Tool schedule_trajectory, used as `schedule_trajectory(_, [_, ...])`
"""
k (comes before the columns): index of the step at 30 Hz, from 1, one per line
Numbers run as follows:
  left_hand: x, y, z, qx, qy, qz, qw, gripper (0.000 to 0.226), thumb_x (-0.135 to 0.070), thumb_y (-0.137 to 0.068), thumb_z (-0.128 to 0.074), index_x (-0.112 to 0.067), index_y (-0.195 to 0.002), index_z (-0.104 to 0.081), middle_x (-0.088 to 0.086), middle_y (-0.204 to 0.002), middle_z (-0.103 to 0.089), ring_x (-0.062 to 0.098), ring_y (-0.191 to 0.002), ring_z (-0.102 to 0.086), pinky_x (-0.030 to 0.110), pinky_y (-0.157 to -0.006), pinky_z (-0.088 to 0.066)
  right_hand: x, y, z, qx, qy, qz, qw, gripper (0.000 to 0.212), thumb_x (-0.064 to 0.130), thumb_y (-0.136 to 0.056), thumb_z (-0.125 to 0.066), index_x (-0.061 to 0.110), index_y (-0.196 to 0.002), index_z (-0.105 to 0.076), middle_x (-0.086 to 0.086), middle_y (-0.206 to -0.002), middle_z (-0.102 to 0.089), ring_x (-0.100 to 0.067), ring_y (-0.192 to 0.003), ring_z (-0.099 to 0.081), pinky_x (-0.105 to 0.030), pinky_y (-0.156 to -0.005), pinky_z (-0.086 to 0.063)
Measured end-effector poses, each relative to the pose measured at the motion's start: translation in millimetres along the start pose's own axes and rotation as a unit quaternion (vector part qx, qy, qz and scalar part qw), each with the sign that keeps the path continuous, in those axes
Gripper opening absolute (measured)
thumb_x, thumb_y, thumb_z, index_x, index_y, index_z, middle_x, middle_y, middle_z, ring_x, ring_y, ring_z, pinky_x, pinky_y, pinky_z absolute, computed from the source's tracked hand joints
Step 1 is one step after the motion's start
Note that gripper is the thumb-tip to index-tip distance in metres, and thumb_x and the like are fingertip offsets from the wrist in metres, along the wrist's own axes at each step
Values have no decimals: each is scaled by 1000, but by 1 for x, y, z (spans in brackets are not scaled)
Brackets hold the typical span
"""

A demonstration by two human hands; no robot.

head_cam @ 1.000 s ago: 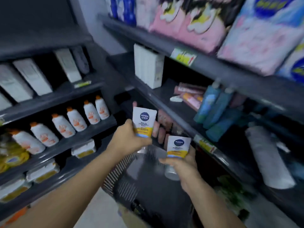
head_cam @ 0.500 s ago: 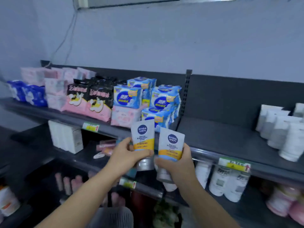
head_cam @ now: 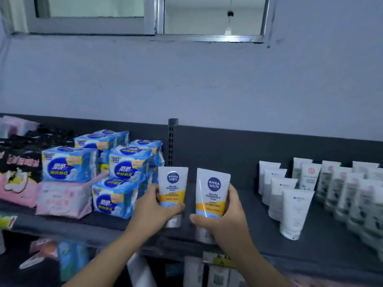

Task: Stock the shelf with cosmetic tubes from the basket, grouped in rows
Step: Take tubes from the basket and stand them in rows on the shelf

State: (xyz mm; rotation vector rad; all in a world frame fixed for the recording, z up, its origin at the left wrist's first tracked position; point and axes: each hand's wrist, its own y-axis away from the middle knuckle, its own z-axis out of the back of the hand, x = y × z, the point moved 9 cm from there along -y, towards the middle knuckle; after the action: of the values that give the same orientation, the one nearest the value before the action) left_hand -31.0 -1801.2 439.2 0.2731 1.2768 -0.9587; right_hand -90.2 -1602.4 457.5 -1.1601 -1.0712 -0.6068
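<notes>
I hold two white Nivea Men tubes with yellow bands, both upright, cap down. My left hand [head_cam: 152, 211] grips the left tube [head_cam: 172, 183] around its lower half. My right hand [head_cam: 224, 220] grips the right tube [head_cam: 212, 188] the same way. Both tubes hover over the bare stretch of the dark top shelf [head_cam: 244, 204]; whether their silver caps touch it I cannot tell. The basket is out of view.
Blue and pink pad packs [head_cam: 122, 179] fill the shelf to the left of my hands. Rows of white tubes [head_cam: 294, 212] stand to the right. A slotted upright [head_cam: 172, 141] rises behind the left tube. Lower shelves hold more products.
My view has swung up from the basket to the top shelf. Both hands have carried their tubes up and forward to the gap between the pad packs and the white tubes.
</notes>
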Motion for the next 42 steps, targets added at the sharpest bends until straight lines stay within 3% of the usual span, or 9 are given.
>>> schedule_trajectory(3, [7, -25, -27, -7, -9, 8, 1000, 55, -36, -47, -89, -24, -89, -55, -5, -84, -72, 9, -75, -69, 34, -73, -56, -10, -25, 26, -21, 44, 5, 999, 88, 1, -50, -81, 43, -116, -42, 14, -112, -43, 1, -89, -57, -12, -64, -49])
schedule_trajectory(8, [22, -56, -62, -7, -15, 2, 1000, 51, -23, -54, -93, -26, -91, -59, -4, -84, -73, 10, -76, -70, 34, -73, -57, -42, -56, 53, -27, 29, -7, 999, 98, 11, -37, -74, 25, -127, -40, -11, -115, -56, -21, -89, -65, -16, -58, -51])
schedule_trajectory(12, [27, -69, -82, 3, -36, -5, 999, 49, -19, -55, -92, -25, -90, -59, -4, -84, -73, 2, -72, -68, 23, -68, -54, -56, -65, 63, -33, 6, -16, 999, 89, 4, -40, -77, 39, -113, -41, 2, -107, -60, -8, -80, -66, -18, -59, -53])
schedule_trajectory(15, [30, -83, -94, 13, -48, 5, 999, 49, -18, -55, -92, -20, -90, -57, -2, -86, -72, 4, -73, -68, 24, -68, -54, -72, -70, 64, -33, 29, -41, 998, 89, 3, -47, -85, 44, -110, -38, 13, -104, -60, -3, -80, -65, -33, -69, -60])
schedule_trajectory(20, [26, -107, -107, 31, -73, 9, 997, 55, -21, -57, -90, -13, -96, -53, -3, -93, -67, 13, -83, -65, 33, -75, -53, -82, -74, 62, -43, 68, -59, 995, 70, -4, -57, -80, 29, -100, -37, 3, -94, -62, 5, -68, -61, -15, -58, -50])
schedule_trajectory(26, [24, -129, -118, 58, -73, -7, 996, 56, -18, -63, -86, -12, -102, -47, -6, -91, -62, -3, -72, -56, 11, -56, -41, -83, -71, 54, -49, 100, -54, 992, 69, -9, -61, -78, 27, -99, -32, 3, -92, -58, 7, -66, -59, -8, -56, -47])
schedule_trajectory(29, [32, -134, -124, 99, -86, -11, 991, 68, -18, -58, -89, -11, -108, -42, -3, -97, -64, 10, -82, -63, 27, -69, -54, -85, -65, 56, -64, 117, -54, 990, 70, -5, -63, -78, 25, -103, -30, 5, -90, -59, 7, -65, -58, -7, -53, -45])
schedule_trajectory(33, [41, -141, -132, 155, -113, -1, 982, 74, -12, -58, -89, -14, -112, -38, 0, -101, -62, 14, -89, -63, 32, -76, -55, -86, -58, 55, -66, 180, -54, 980, 71, 11, -64, -79, 32, -103, -23, 12, -84, -60, 6, -70, -59, -14, -53, -43])
schedule_trajectory(42, [47, -183, -143, 127, -98, 12, 987, 67, -3, -65, -83, -9, -112, -36, 6, -101, -61, 16, -83, -62, 29, -65, -56, -93, -56, 57, -76, 221, -52, 971, 78, 12, -58, -83, 36, -104, -24, 12, -84, -61, -4, -68, -64, -38, -59, -59])
